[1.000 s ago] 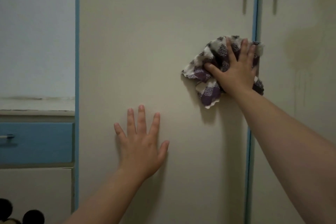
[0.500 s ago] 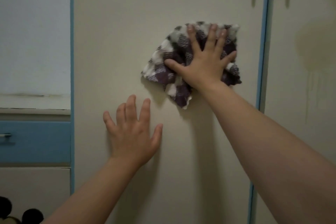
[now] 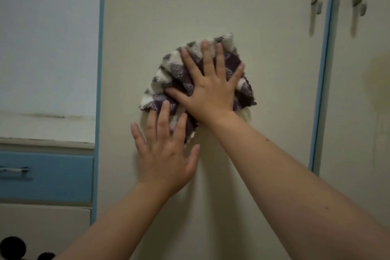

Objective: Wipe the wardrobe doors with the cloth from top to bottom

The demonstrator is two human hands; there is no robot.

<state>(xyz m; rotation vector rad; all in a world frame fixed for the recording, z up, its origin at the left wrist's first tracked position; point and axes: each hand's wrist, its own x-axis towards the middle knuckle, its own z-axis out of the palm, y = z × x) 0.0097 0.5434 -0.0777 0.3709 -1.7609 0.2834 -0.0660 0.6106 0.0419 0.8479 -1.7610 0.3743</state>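
Observation:
A purple-and-white checked cloth [image 3: 168, 74] is bunched against the cream wardrobe door [image 3: 211, 6] at the middle of the view. My right hand [image 3: 211, 91] presses flat on the cloth with straight, spread fingers. My left hand [image 3: 166, 154] lies flat on the door just below and to the left, fingers spread, its fingertips in front of the cloth's lower edge. A second cream door [image 3: 358, 133] with a yellowish stain stands to the right, past a blue edge strip [image 3: 322, 69].
Two metal door handles [image 3: 316, 4] hang at the top right. At left are a pale panel, a shelf ledge [image 3: 46, 141] and a blue drawer [image 3: 46, 175] with a handle. Dark round shapes [image 3: 12, 247] sit at the bottom left corner.
My right hand has slid the cloth leftward across the door, away from the blue edge strip. The cloth now reaches my left hand's fingertips, which stay flat on the door.

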